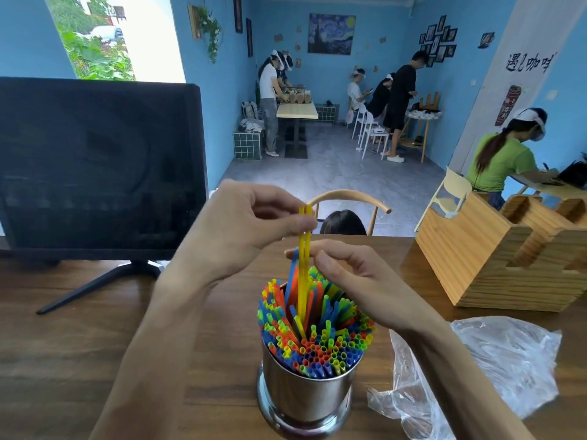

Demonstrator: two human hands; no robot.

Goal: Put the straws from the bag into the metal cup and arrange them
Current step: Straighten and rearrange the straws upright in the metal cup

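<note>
A shiny metal cup stands on the wooden table near the front edge, packed with several coloured straws. Two yellow straws stick up higher than the rest, their lower ends in the cup. My left hand pinches their tops between thumb and fingers. My right hand is just below, with its fingertips round the same yellow straws and a blue one beside them. The clear plastic bag lies crumpled on the table to the right of the cup, and no straws show inside it.
A dark monitor on a stand fills the left back of the table. A wooden slotted holder sits at the right back. A chair back and someone's head show beyond the table's far edge. Other people work farther off in the room.
</note>
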